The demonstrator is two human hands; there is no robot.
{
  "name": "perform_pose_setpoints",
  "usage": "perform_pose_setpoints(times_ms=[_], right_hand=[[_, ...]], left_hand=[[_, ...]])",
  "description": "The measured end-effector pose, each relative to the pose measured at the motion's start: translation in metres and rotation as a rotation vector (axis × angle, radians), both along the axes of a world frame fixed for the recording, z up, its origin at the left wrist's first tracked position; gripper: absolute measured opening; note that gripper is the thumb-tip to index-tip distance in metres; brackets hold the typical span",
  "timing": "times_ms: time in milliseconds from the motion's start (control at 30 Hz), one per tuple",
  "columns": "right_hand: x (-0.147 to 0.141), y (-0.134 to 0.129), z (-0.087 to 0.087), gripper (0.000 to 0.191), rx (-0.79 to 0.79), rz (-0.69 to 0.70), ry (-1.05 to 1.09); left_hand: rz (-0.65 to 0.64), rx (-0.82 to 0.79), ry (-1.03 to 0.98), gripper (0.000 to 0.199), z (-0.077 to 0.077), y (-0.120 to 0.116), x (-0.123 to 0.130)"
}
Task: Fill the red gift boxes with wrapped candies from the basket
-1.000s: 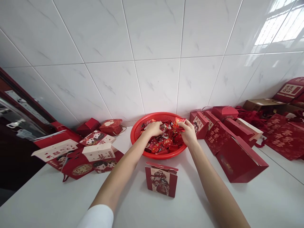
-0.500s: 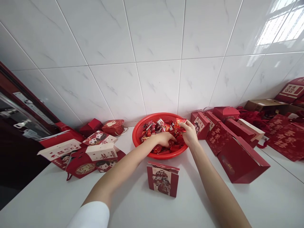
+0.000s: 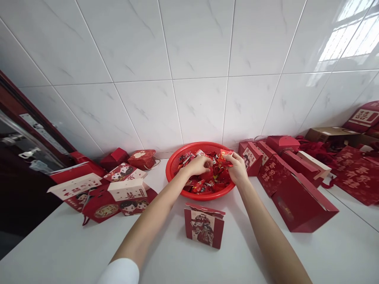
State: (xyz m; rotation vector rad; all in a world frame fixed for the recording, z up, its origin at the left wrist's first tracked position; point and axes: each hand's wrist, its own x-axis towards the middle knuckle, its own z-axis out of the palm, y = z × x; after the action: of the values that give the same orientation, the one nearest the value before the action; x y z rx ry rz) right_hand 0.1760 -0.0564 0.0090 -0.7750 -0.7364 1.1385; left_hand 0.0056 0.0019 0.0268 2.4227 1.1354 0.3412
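A red plastic basket [image 3: 171, 173] holds many candies [image 3: 204, 185] in shiny red wrappers. My left hand [image 3: 199, 165] hovers over the candies, its fingers curved and slightly apart; I see nothing held in them. At the basket's right side, my right hand [image 3: 237, 169] pinches a red wrapped candy [image 3: 226, 153] between thumb and fingers. In front of the basket a small red gift box [image 3: 204, 227] with a printed picture stands upright, its top flaps slightly parted. Neither hand touches this box.
Several red and cream gift boxes [image 3: 127, 191] cluster at the left. More red boxes [image 3: 302, 201] stand in a row at the right, with a cardboard box [image 3: 328, 132] behind. A white tiled wall [image 3: 198, 110] rises behind the white tabletop [image 3: 166, 256].
My left hand has lifted out of the candies and drawn back slightly to the left. My right hand stays by the basket's right rim, still pinching the candy. The view has shifted slightly.
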Motion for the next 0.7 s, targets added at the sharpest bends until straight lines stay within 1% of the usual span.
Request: perform_pose_setpoints(times_ms=[67, 167, 233, 400, 500, 600, 700], right_hand=[[-0.001, -0.002, 0.002, 0.026, 0.001, 0.017, -0.002], [-0.002, -0.005, 0.007, 0.026, 0.000, 0.065, -0.012], [-0.003, -0.007, 0.009, 0.027, -0.006, 0.108, -0.030], [-0.003, -0.011, 0.011, 0.025, -0.022, 0.180, -0.069], [0.000, -0.011, 0.010, 0.026, -0.031, 0.283, -0.068], [0.005, -0.010, 0.009, 0.029, -0.037, 0.429, -0.034], [0.010, -0.010, 0.007, 0.029, -0.054, 0.501, 0.022]], left_hand=[[0.061, -0.031, -0.202, 0.026, 0.001, 0.003, -0.006], [0.147, -0.087, -0.578, 0.034, 0.000, 0.004, -0.012], [0.174, -0.120, -0.723, 0.033, -0.002, 0.001, -0.015], [0.250, -0.162, -0.885, 0.038, -0.003, -0.013, -0.019], [0.279, -0.139, -0.972, 0.034, -0.002, -0.022, -0.021], [0.217, -0.058, -1.036, 0.021, -0.003, -0.030, -0.023], [0.143, 0.058, -1.003, 0.009, -0.007, -0.038, -0.028]])
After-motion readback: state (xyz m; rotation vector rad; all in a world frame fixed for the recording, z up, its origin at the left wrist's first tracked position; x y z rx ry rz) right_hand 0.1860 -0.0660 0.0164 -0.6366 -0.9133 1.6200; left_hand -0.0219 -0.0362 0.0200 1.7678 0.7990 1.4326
